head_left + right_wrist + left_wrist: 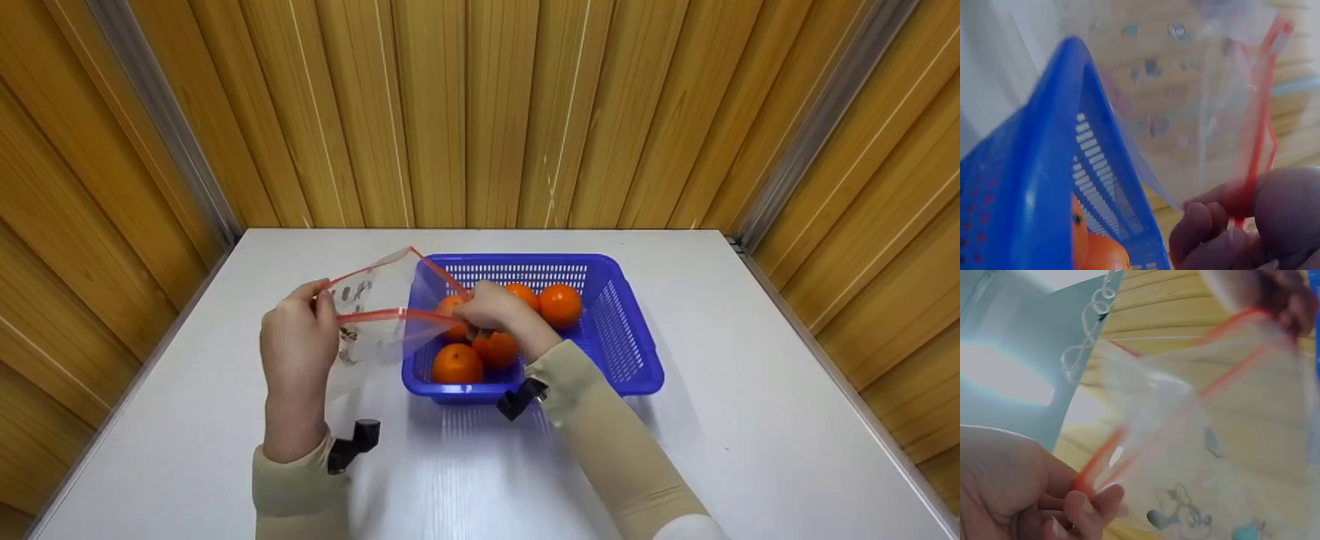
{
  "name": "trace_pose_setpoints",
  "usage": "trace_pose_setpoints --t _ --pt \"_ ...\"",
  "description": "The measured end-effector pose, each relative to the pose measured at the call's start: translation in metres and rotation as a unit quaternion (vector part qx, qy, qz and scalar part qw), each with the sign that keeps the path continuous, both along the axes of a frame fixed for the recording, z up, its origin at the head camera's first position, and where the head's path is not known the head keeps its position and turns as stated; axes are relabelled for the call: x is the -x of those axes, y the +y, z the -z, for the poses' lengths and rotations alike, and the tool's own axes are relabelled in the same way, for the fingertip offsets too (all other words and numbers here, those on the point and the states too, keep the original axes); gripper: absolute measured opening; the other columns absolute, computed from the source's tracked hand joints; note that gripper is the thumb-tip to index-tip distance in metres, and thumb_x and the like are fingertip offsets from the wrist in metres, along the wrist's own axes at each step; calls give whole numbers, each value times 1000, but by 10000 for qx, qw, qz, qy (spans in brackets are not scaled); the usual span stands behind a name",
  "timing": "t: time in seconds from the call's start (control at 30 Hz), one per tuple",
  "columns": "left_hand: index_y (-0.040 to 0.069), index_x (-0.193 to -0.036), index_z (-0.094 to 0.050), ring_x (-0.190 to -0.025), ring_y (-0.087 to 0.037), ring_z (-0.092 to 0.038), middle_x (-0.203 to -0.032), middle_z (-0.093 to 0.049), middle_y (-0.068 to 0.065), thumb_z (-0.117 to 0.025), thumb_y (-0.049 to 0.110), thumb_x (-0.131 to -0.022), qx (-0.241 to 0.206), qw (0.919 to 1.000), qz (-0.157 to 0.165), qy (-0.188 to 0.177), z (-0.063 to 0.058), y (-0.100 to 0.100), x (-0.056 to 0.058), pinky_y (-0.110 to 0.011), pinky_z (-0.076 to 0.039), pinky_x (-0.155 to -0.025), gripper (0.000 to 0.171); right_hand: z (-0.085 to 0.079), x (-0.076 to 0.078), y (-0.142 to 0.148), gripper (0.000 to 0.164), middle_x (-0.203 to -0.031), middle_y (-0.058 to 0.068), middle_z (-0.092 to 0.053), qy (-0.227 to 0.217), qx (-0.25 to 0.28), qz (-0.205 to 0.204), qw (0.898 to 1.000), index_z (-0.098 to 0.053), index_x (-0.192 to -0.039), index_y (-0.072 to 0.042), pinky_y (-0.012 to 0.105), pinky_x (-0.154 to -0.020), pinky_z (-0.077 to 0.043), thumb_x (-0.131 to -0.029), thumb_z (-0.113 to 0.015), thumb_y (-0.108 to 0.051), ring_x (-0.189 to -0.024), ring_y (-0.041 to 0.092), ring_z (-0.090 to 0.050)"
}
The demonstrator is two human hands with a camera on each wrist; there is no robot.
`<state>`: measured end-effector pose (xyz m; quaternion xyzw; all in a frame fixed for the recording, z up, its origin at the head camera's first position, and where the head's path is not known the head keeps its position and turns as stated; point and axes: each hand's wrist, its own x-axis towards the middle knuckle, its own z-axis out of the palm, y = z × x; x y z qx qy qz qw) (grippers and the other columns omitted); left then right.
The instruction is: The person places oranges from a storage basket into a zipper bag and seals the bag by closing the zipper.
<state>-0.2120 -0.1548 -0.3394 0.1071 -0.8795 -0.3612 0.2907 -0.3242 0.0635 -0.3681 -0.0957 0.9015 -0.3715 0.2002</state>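
Note:
A clear zip bag point(375, 337) with a red seal strip and printed cartoon figures is stretched between both hands, its mouth spread apart. My left hand point(298, 341) pinches one end of the red strip; thumb and fingers show at that corner in the left wrist view. At the opposite end, my right hand point(491, 307) grips the strip over the basket, fingers curled round it in the right wrist view. Beneath that hand, several oranges point(457, 364) lie in a blue plastic basket point(637, 352). Part of the bag overlaps the basket's left side.
The basket stands on a white table point(750, 360). Wood-patterned panels point(495, 112) rise behind the table and along both sides. Black wrist mounts point(523, 397) sit on the beige sleeves point(622, 442).

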Motion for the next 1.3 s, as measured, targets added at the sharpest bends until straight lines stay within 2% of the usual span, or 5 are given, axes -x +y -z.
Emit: trace_pose_setpoints --t 0.27,0.5,0.67,0.93,1.3 --pt "-7 -118 -72 -53 -14 -59 -85 -73 -22 -58 17 -104 -404 9946 836 -470 -1 5 4 -19 -44 -49 31 2 -1 10 31 -60 1 -62 -185 543 143 9983 -67 -80 -6 20 -50 -43 -100 -63 -29 -52 12 -55" --pt "-5 -114 -75 -55 -12 -55 -75 -71 -15 -59 18 -105 -235 9954 878 -313 9 17 18 -21 -42 -51 29 11 -17 12 40 -78 4 -65 15 1946 528 9795 -65 -101 -8 23 -57 -45 -108 -48 -44 -64 17 -62" --pt "-4 -114 -75 -56 -14 -57 -75 -72 -15 -59 19 -105 -222 9959 827 -282 10 16 18 -21 -41 -50 29 19 -28 18 35 -103 16 -70 441 2356 831 9673 -64 -120 -7 29 -65 -51 -111 -43 -33 -88 30 -69" --pt "-5 -115 -74 -58 -20 -60 -76 -72 -17 -58 18 -105 -170 9977 621 -204 6 7 12 -23 -41 -51 30 27 -39 17 25 -128 15 -68 957 1324 104 9865 -64 -126 -10 49 -108 -49 -101 -61 -13 -120 33 -63" --pt "-4 -115 -74 -61 -22 -61 -79 -72 -17 -59 19 -105 -105 9989 426 -169 7 -2 12 -26 -42 -53 30 39 -48 3 50 -134 16 -65 1019 13 -687 9924 -62 -136 -8 52 -116 -42 -90 -81 -20 -124 34 -59"
